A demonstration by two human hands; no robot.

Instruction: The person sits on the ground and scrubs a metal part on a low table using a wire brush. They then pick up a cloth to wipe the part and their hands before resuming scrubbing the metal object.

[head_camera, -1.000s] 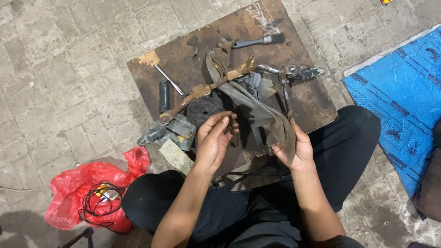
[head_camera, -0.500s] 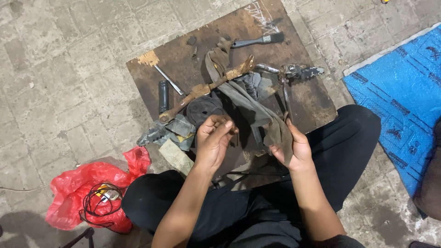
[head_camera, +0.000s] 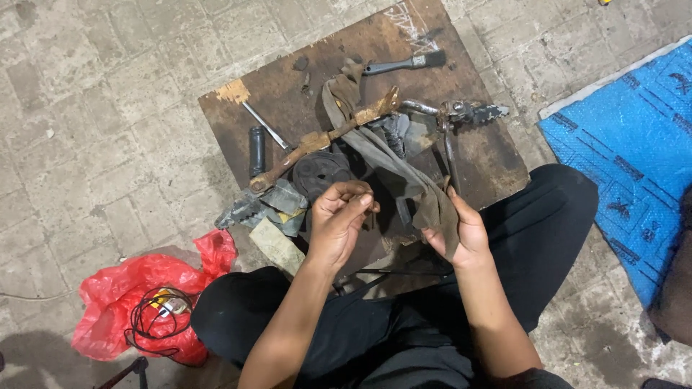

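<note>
My left hand (head_camera: 339, 220) pinches a small dark metal pin (head_camera: 374, 215) between its fingertips, held just above the brown wooden board (head_camera: 468, 155). My right hand (head_camera: 461, 230) grips the near end of a long dirty grey rag (head_camera: 393, 162) that trails away across the board. Under the rag's far part lies a rusty metal bar (head_camera: 324, 137). A black round disc part (head_camera: 321, 173) sits just beyond my left hand.
On the board lie a brush (head_camera: 404, 65), a thin steel rod (head_camera: 265, 126), a black cylinder (head_camera: 256, 150) and a toothed metal footpeg part (head_camera: 476, 112). A red plastic bag (head_camera: 137, 295) with black cable sits at the left, a blue mat (head_camera: 634, 158) at the right.
My left hand has drawn slightly away from the rag and now holds the small pin upright at its fingertips. My right hand keeps its hold on the rag.
</note>
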